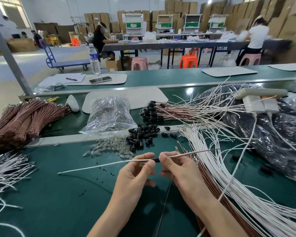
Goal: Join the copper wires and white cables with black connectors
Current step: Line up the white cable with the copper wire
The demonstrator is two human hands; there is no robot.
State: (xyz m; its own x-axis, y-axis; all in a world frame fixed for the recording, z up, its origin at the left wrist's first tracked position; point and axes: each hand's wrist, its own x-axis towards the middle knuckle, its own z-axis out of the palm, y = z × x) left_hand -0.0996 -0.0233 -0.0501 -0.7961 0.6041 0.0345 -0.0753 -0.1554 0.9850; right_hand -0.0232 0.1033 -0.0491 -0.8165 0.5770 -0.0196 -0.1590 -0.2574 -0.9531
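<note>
Head cam view: both hands are up over the dark green bench mat [58, 194], working on one small black plastic connector [155, 159], so I'll place everything off that.

The left hand [137, 170] pinches a thin white cable [96, 166] between thumb and forefinger, right at the connector's left end. The cable runs off left of it, with its far tip down near the mat. The right hand [176, 168] pinches the connector's right end the same way, tight grip. A thin pale wire [181, 154] comes out to the right of it, too blurry to tell the colour.

Just beyond the connector sits a loose pile of black connectors [140, 135]. A crinkly clear plastic bag [109, 115] is behind that. Far left of the connector are tied bundles of copper-brown wires [24, 120]. To its right, a big fan of loose white cables [229, 177] spreads out.
</note>
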